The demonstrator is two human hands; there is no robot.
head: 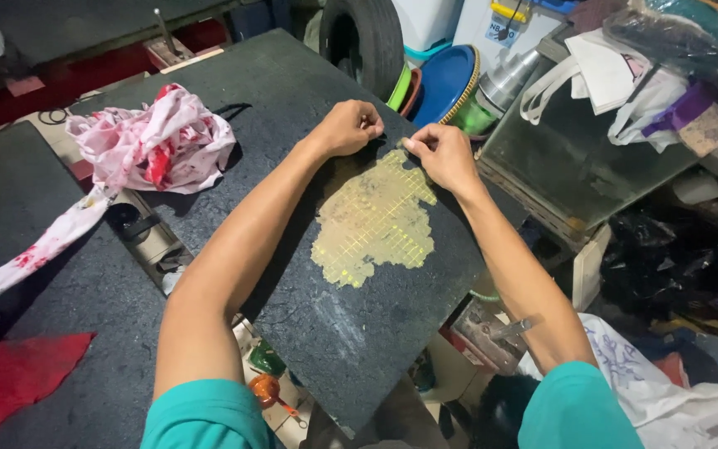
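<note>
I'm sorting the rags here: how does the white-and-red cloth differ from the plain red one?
The white-and-red cloth is bunched up on the dark board, with a strip trailing off; the red cloth lies flat on the neighbouring slab. One is blotched white and red, the other solid red. Neither hand touches them.

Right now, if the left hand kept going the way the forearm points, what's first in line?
Probably the black tyre past the far edge of the dark board; depth is unclear. The left hand points up-right.
</note>
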